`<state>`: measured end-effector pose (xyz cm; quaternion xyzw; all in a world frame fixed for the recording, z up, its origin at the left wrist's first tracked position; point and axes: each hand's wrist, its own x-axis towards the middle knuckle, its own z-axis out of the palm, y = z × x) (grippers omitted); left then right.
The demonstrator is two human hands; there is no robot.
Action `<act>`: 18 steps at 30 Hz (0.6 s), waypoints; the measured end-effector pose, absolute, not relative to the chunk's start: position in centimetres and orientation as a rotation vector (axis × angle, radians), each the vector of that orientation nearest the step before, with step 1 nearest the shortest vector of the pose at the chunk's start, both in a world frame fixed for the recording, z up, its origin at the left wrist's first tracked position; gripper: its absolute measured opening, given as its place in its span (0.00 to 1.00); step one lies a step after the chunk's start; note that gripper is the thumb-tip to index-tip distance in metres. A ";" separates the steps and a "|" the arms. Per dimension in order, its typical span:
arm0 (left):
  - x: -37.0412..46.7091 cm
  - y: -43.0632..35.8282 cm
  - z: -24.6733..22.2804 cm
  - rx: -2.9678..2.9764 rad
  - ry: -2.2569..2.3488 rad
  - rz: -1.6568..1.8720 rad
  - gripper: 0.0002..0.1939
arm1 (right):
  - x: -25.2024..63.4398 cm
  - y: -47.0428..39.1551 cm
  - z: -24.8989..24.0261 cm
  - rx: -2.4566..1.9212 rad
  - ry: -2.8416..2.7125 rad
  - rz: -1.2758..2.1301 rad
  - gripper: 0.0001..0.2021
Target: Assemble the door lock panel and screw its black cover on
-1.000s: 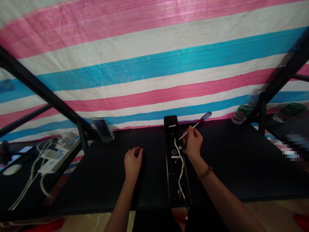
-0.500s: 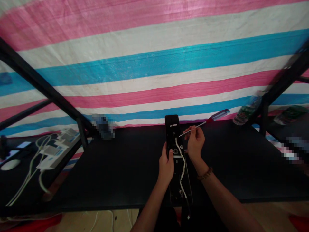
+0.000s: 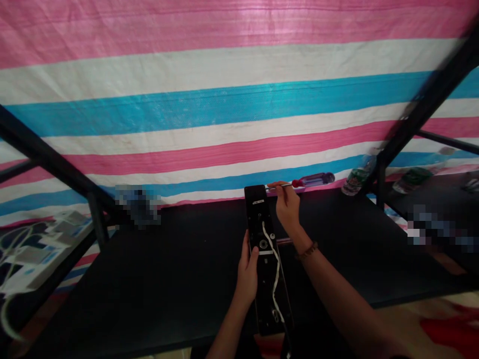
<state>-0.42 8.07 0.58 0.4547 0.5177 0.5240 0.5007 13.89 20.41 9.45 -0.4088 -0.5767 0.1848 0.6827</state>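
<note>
A long black panel (image 3: 266, 274) is tilted up over the near edge of the dark table, with a white cable (image 3: 277, 271) running down its face. My left hand (image 3: 248, 271) grips the panel's left side, thumb on its face. My right hand (image 3: 288, 205) is closed on the shaft of a screwdriver (image 3: 316, 180) with a clear purple and red handle pointing right. The shaft's tip end is by the panel's upper right edge; whether it touches cannot be made out.
The black table (image 3: 168, 279) has dark metal frame bars at both sides. Plastic bottles (image 3: 355, 180) stand or lean at the right. White power strips (image 3: 48, 249) with cables are at the left. A striped sheet (image 3: 224, 109) hangs behind.
My right hand and the screwdriver have moved up from the panel's cable area to its top right edge, and the screwdriver lies more level. The view has shifted rightward.
</note>
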 end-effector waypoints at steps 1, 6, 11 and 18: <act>-0.5 8.0 0.5 1.077 1.227 1.266 0.33 | 14.0 21.1 10.0 -0.914 -1.301 0.420 0.14; -0.8 7.7 0.3 1.054 1.185 1.304 0.33 | 14.0 23.8 11.1 -0.913 -1.377 0.481 0.14; -0.8 7.7 0.2 1.059 1.178 1.303 0.33 | 13.8 24.7 10.9 -0.892 -1.487 0.422 0.13; -0.9 7.6 0.4 1.054 1.213 1.299 0.32 | 14.2 25.4 11.7 -0.914 -1.564 0.456 0.13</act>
